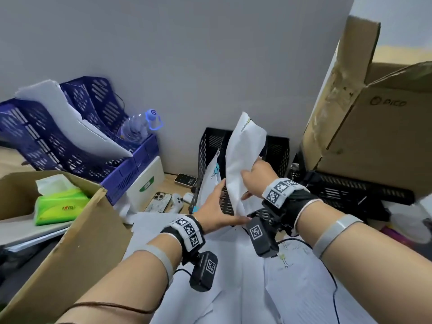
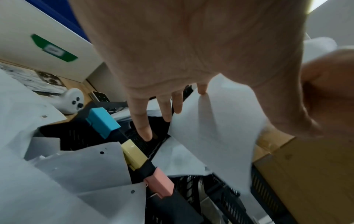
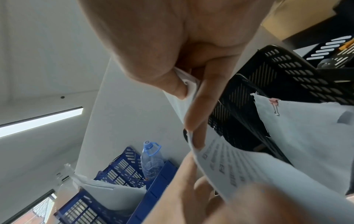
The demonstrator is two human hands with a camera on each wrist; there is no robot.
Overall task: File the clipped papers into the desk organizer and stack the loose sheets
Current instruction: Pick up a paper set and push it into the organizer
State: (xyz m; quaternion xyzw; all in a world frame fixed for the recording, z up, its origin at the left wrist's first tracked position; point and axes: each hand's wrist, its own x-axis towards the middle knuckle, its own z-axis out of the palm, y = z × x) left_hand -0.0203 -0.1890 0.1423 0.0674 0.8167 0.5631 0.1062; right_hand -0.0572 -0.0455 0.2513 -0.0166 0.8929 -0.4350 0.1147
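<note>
- My right hand [image 1: 257,175] pinches the paper bundle [image 1: 245,155] along one edge, thumb against fingers.
- My left hand [image 1: 217,206] is flat and open, fingers straight against the bundle's lower corner.
- Bundle hangs over the black desk organizer [image 1: 277,155], not yet in a slot.
- Judgement: light, floppy, bends easily; best held near the clipped edge, other hand supporting.
- Loose sheets [image 1: 292,288] lie on the table below.

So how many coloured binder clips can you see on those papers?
3, in a row along the black organizer's edge: blue clip farthest, yellow clip in the middle, pink clip nearest. Others may be hidden under sheets.
</note>
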